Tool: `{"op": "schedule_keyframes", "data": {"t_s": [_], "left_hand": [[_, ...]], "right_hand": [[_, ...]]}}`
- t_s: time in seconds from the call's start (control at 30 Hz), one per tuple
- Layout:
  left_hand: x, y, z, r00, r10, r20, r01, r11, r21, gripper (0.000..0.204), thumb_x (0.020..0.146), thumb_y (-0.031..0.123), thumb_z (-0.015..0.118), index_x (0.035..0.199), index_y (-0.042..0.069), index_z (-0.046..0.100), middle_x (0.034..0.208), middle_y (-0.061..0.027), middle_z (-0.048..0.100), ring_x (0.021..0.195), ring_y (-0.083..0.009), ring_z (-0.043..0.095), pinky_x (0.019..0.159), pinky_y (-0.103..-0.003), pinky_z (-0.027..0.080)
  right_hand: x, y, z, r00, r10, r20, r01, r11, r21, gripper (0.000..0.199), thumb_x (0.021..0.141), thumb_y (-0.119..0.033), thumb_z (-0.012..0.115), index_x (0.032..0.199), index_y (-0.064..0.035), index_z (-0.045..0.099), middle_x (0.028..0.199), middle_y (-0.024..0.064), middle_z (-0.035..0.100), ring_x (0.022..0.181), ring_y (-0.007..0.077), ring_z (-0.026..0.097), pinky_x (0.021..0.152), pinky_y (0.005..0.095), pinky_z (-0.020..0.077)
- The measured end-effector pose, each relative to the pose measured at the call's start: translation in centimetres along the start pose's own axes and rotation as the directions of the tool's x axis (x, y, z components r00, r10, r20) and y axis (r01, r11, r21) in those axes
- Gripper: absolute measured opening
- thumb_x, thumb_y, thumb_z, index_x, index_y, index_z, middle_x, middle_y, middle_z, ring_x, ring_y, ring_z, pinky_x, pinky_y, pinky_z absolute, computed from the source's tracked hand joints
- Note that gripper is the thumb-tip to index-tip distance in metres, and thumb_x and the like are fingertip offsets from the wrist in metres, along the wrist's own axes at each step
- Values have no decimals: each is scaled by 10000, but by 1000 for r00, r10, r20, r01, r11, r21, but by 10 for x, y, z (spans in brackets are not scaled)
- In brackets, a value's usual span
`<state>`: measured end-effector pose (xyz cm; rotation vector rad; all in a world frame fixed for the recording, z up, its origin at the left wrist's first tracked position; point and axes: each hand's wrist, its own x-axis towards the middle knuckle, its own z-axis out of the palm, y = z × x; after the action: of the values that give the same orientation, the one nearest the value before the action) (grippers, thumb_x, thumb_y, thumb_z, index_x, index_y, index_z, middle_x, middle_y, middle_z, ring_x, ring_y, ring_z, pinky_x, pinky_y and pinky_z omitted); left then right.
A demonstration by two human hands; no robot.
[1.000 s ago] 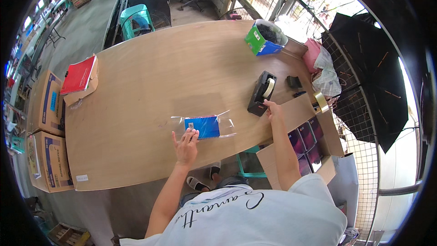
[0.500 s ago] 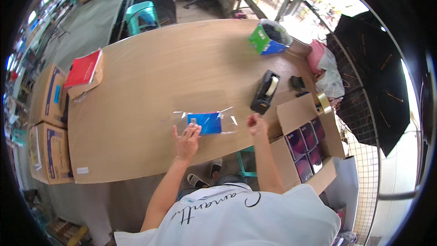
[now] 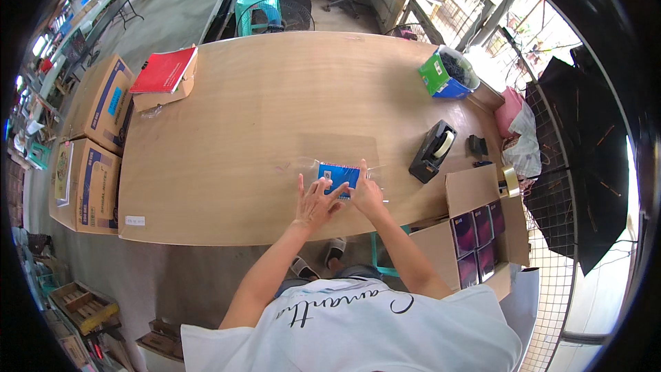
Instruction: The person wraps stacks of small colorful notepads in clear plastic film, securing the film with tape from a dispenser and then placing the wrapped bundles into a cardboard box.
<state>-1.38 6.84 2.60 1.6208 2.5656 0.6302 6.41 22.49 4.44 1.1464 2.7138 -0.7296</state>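
Note:
A flat blue packet (image 3: 340, 173) lies on the table near its front edge, inside a clear plastic sleeve that sticks out past its sides. My left hand (image 3: 315, 208) rests at its lower left corner, fingers spread, with fingertips touching the packet. On the packet's right part lies my right hand (image 3: 367, 197), its index finger stretched out along the sleeve and its thumb toward the left hand. Whether a strip of tape is under the fingers is too small to make out. A black tape dispenser (image 3: 428, 158) with a pale roll stands to the right.
An open carton (image 3: 460, 191) of dark purple boxes (image 3: 476, 241) stands at the right front. Beyond the dispenser is a green and blue container (image 3: 435, 76). A red book (image 3: 165, 70) lies at the far left, beside stacked cartons (image 3: 96, 180). A black umbrella (image 3: 582, 158) hangs at right.
My right hand has moved left from beside the tape dispenser onto the blue packet, its pinch now loosened. My left hand stays at the packet's left. The whole view has shifted.

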Motion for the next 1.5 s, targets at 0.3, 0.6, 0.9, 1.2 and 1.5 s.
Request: {"op": "schedule_keyframes", "data": {"t_s": [0.3, 0.6, 0.9, 1.2, 1.5], "left_hand": [[-11, -31, -52, 787, -360, -501, 398, 917, -34, 516, 882, 373, 602, 1345, 169, 498, 1354, -118, 412, 1176, -306, 427, 1072, -605, 206], [4, 37, 55, 695, -349, 629, 294, -660, -691, 468, 843, 152, 674, 1242, 35, 461, 1167, -92, 504, 1062, -222, 510, 997, -374, 390], [-7, 68, 16, 875, -390, -288, -64, 495, -866, 1120, 635, 7, 752, 1475, -15, 11, 1436, -214, 276, 1353, -330, 300, 1119, -419, 251], [-30, 27, -2, 801, -177, -572, -135, 878, -460, 829, 709, 91, 692, 1409, 47, 250, 1405, -216, 382, 1320, -361, 358, 1125, -481, 213], [-11, -34, -30, 885, 432, -172, -430, 901, 53, 810, 676, -1, 578, 1415, 258, 370, 1463, -25, 396, 1423, -275, 224, 1135, -585, 70]], "right_hand": [[-11, 21, -13, 946, -304, 109, 287, 946, 153, 1140, 704, -267, 800, 1492, -70, 1, 892, 257, 663, 851, 403, 657, 727, 462, 512], [82, -12, -22, 843, -406, 354, 480, 864, -153, 989, 596, -293, 878, 1386, -21, 349, 1302, 214, 426, 1215, 350, 448, 1015, 411, 391], [-4, 41, 30, 853, -447, -269, 390, 205, 897, 1024, 588, -219, 900, 1373, -8, 277, 1334, 129, 384, 1241, 257, 409, 1068, 394, 344], [-39, 16, -128, 590, -806, -58, 807, 590, 13, 573, 689, -157, 780, 1201, -93, 530, 1169, 79, 599, 1087, 283, 566, 887, 369, 462], [13, 6, -128, 391, -898, 203, 911, 409, 49, 205, 703, -94, 723, 893, -102, 647, 1072, 60, 586, 1059, 295, 548, 816, 408, 473]]}}
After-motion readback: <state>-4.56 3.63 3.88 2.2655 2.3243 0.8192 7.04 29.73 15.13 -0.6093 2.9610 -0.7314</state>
